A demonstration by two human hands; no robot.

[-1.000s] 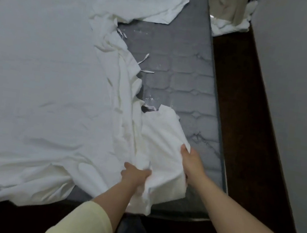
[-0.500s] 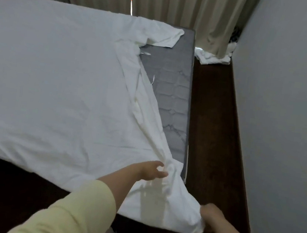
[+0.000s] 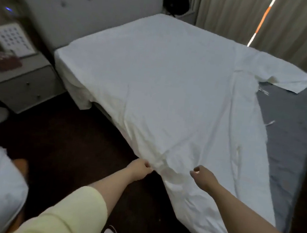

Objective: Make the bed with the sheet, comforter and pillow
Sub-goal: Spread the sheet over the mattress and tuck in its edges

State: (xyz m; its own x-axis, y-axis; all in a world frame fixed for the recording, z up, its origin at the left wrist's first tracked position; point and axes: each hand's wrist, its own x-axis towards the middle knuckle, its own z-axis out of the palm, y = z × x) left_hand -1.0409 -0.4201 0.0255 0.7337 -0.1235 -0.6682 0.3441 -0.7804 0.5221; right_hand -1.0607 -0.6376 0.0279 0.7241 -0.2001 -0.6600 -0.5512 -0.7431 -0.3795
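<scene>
Dim, soft-focus room; daylight glares through the curtain gap [image 3: 261, 21]; edges bend.

The sheet [image 3: 171, 91] lies over most of the bed, hanging off its near-left side — the mattress [image 3: 291, 137] is bare along the right edge. The headboard [image 3: 80, 10] stands behind the bed at the far left, the curtain [image 3: 294, 31] at the far right. A nightstand [image 3: 17, 84] sits left of the bed on the floor [image 3: 64, 140]. Both hands meet the sheet's near edge — left hand [image 3: 139, 169], right hand [image 3: 202, 177].
</scene>
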